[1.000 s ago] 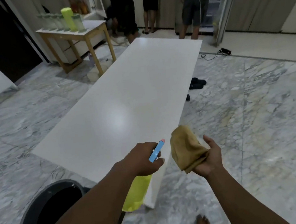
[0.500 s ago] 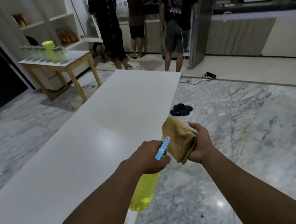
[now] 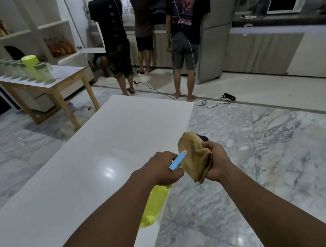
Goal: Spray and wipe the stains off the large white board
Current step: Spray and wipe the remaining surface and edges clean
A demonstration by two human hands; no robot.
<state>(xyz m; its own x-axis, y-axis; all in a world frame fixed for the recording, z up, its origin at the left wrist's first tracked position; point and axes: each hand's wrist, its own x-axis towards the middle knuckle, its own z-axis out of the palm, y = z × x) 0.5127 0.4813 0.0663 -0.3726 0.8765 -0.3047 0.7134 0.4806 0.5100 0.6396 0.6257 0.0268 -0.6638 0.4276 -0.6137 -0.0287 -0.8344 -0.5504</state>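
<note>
left hand grip: curled round yellow spray bottle, blue nozzle touching cloth | right hand grip: bunching tan cloth | white board: flat beneath left forearm | writing: bystander's shirt print unreadable

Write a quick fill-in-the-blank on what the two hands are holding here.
1. The left hand grips a spray bottle with a ____ body.
2. The right hand holds a bunched tan ____.
3. The bottle's spray head is ____ with a pink tip.

Missing words: yellow; cloth; blue.
</note>
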